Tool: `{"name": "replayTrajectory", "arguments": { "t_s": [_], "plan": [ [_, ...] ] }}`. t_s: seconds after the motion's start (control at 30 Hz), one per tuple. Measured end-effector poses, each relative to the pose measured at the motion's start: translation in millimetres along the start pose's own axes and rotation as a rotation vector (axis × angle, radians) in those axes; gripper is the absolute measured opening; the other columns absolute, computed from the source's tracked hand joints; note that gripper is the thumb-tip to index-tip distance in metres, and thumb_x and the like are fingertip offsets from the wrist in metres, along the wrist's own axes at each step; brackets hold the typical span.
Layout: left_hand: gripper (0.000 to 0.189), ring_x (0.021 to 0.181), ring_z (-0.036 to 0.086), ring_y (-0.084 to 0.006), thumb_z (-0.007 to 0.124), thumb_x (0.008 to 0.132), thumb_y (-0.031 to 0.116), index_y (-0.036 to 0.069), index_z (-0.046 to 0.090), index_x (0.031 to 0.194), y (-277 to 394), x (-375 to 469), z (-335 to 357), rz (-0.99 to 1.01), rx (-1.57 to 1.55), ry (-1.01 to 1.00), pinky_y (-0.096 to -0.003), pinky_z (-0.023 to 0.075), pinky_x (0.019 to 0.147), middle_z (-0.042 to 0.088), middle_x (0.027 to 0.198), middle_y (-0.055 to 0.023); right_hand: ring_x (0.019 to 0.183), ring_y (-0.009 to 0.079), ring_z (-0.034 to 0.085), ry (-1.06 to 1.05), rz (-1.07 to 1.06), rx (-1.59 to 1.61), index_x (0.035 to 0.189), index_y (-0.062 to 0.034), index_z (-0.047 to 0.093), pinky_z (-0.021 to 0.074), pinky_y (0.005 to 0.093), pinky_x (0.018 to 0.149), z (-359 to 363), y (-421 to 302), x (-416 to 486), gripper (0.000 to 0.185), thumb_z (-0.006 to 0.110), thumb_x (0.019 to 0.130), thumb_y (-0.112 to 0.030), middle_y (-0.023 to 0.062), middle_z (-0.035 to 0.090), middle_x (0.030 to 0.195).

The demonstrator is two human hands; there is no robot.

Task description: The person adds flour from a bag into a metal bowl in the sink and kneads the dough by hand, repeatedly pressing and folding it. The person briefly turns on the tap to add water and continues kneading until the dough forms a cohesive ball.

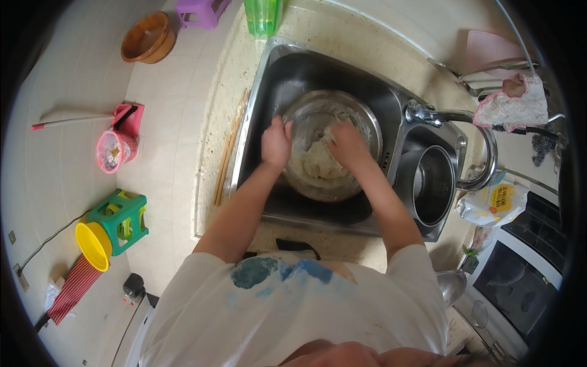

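A round metal bowl (314, 108) rests inside the larger basin of a stainless steel sink (302, 69). Pale, floury dough (321, 161) lies in it, and loose flour clings to the inner wall. My left hand (277, 143) holds the bowl's left rim, thumb uppermost. Inside the bowl, my right hand (347, 143) is curled at the upper right edge of the dough; its fingertips are partly hidden and slightly blurred.
A deep metal pot (426, 186) stands in the small basin, beside the chrome faucet (424, 113). Long wooden sticks (229, 151) lie along the counter's left edge. A green container (263, 18) is beyond the sink, a flour bag (495, 204) at right.
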State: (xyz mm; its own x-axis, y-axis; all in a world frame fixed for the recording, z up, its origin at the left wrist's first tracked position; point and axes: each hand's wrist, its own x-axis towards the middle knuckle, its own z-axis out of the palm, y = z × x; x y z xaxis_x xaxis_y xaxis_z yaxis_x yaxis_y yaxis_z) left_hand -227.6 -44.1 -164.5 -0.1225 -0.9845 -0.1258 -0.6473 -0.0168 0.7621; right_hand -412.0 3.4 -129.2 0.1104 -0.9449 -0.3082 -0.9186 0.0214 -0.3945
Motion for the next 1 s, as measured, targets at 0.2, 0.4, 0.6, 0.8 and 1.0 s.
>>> {"name": "replayTrajectory", "arguments": {
  "t_s": [0.2,0.4,0.6,0.8,1.0],
  "plan": [
    [0.024,0.067,0.055,-0.0432,0.051,0.086,0.023,0.000,0.044,0.084,-1,2,4,0.005,0.045,0.028,-0.0502,0.0446,0.058,0.057,0.069,-0.0260,0.084,0.0378,0.056,0.115,0.007,0.554,0.088,0.0032,0.058,0.0449,0.0444,0.072,74,-61,40,0.018,0.049,0.076,-0.008,0.0232,0.058,0.082],
    [0.025,0.067,0.056,-0.0436,0.049,0.087,0.025,0.000,0.044,0.087,-1,2,3,-0.041,0.049,-0.014,-0.0510,0.0450,0.059,0.058,0.072,-0.0257,0.081,0.0355,0.060,-0.131,-0.022,0.073,0.086,0.0002,0.062,0.0473,0.0429,0.071,96,-55,4,0.021,0.046,0.080,-0.011,0.0202,0.062,0.083],
    [0.026,0.068,0.057,-0.0424,0.049,0.087,0.027,0.001,0.043,0.089,0,2,2,-0.057,0.064,-0.032,-0.0503,0.0457,0.059,0.058,0.072,-0.0249,0.088,0.0294,0.062,-0.549,0.034,-0.292,0.086,-0.0031,0.066,0.0488,0.0387,0.073,74,-58,-1,0.021,0.048,0.079,-0.011,0.0159,0.064,0.092],
    [0.025,0.070,0.055,-0.0435,0.053,0.085,0.024,0.001,0.045,0.085,1,4,1,-0.046,0.049,-0.027,-0.0510,0.0442,0.059,0.057,0.071,-0.0259,0.090,0.0313,0.061,-0.673,0.042,-0.200,0.089,-0.0011,0.065,0.0476,0.0398,0.077,82,-63,15,0.022,0.050,0.079,-0.011,0.0195,0.062,0.094],
    [0.027,0.069,0.058,-0.0412,0.051,0.086,0.030,0.003,0.044,0.086,1,5,1,-0.036,0.095,-0.047,-0.0492,0.0471,0.060,0.059,0.072,-0.0228,0.088,0.0346,0.059,-0.405,0.216,0.121,0.093,0.0011,0.062,0.0457,0.0412,0.077,89,-62,12,0.023,0.055,0.075,-0.011,0.0228,0.061,0.093]
  ]
}}
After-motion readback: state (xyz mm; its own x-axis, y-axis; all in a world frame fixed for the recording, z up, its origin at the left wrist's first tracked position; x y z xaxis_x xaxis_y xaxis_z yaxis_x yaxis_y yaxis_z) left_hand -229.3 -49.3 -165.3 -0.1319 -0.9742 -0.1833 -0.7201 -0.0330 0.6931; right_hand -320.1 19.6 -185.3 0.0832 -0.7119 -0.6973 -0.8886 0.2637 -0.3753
